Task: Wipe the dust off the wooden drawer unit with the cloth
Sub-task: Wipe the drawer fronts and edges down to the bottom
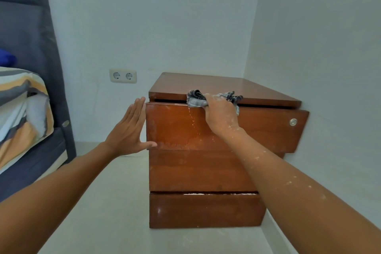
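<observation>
The right hand [221, 116] holds the cloth [195, 100] bunched in a closed grip on the top drawer's upper edge, which runs left-right on the wooden drawer unit [206, 171] (left hand [128, 130] flat-fingered, bracing its left side).

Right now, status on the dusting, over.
Right hand gripping cloth on top drawer's edge. Left hand flat against drawer unit. Nothing blocking.

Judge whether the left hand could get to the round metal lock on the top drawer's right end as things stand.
Probably not directly. The left hand lies flat against the top drawer's left edge, and the right hand gripping the cloth and its forearm cross the front between it and the lock.
</observation>
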